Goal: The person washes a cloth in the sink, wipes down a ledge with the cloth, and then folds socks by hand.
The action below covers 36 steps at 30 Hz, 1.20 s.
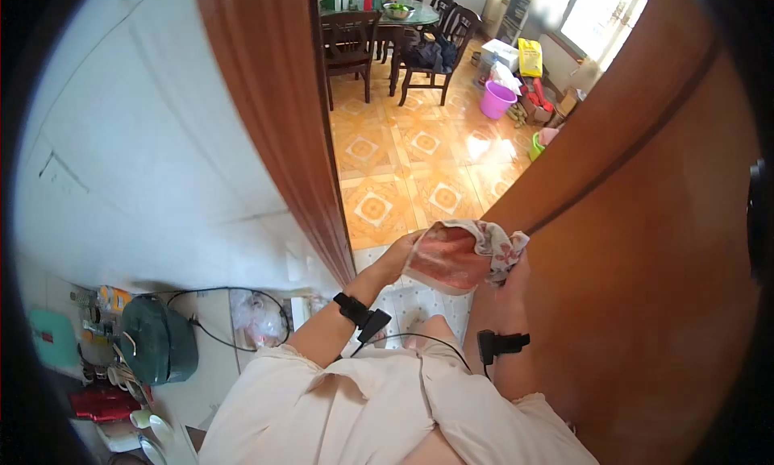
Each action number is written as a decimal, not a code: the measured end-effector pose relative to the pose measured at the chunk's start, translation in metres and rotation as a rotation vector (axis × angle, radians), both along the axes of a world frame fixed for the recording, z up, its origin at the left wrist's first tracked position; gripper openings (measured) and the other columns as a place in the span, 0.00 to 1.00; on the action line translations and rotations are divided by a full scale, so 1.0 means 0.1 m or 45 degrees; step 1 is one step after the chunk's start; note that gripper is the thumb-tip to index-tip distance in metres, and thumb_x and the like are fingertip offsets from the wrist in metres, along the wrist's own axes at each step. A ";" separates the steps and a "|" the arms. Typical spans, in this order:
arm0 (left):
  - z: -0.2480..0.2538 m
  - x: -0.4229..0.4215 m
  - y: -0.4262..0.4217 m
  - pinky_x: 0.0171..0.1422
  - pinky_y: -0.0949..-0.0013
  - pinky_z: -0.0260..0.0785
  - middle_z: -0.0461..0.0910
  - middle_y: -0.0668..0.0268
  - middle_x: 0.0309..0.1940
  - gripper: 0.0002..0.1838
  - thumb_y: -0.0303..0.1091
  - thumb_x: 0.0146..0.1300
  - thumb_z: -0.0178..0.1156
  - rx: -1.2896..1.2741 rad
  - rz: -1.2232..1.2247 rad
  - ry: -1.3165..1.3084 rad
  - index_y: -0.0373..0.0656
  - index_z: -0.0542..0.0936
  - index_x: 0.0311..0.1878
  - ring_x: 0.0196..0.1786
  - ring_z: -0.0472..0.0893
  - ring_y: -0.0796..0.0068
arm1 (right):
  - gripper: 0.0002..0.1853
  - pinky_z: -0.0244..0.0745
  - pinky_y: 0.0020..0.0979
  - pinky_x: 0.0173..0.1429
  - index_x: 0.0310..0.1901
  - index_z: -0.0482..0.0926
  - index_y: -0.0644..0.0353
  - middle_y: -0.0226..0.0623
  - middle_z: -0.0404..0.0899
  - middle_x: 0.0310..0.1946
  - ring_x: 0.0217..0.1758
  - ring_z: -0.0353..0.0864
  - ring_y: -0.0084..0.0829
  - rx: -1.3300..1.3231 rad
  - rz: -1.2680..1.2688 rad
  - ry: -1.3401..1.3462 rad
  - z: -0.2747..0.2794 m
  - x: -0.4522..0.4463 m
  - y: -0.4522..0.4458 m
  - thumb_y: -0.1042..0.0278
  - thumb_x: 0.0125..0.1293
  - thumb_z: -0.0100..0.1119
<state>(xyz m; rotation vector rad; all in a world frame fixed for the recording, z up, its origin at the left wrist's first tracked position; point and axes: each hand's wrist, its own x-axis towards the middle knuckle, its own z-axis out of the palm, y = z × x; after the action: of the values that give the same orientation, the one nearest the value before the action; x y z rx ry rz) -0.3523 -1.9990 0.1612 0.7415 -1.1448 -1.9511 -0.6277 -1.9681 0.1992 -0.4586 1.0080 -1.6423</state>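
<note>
A cloth [447, 259], dull red on one side with a white, flower-patterned edge, is stretched between my two hands at waist height. It looks like a small towel. My left hand [397, 258] grips its left edge, with the fingertips hidden behind it. At the bunched, patterned right end, my right hand [514, 273] is closed on the cloth and mostly covered by its folds. Black bands with small box-shaped devices sit on both wrists, joined to a thin black cable.
A brown wooden door [645, 255] stands close on my right, and a brown door frame [270, 102] on my left. Beyond are dark chairs [351, 42], a glass-topped table [419, 15] and a purple bucket [497, 100]. A counter at lower left holds a dark green container [161, 340].
</note>
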 end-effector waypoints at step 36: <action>0.00 1.93 -5.54 0.37 0.67 0.80 0.87 0.73 0.36 0.20 0.58 0.80 0.51 0.312 2.125 0.798 0.54 0.84 0.48 0.36 0.87 0.75 | 0.23 0.80 0.52 0.52 0.51 0.83 0.61 0.56 0.88 0.43 0.50 0.88 0.58 -1.130 1.456 1.667 -0.23 4.44 -7.19 0.44 0.79 0.57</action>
<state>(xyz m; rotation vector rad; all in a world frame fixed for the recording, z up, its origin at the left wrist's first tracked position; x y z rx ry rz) -0.1588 -2.5528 0.1616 0.7017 0.2401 -0.6888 -0.1838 -2.6868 0.1765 -2.3660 0.4908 -0.4570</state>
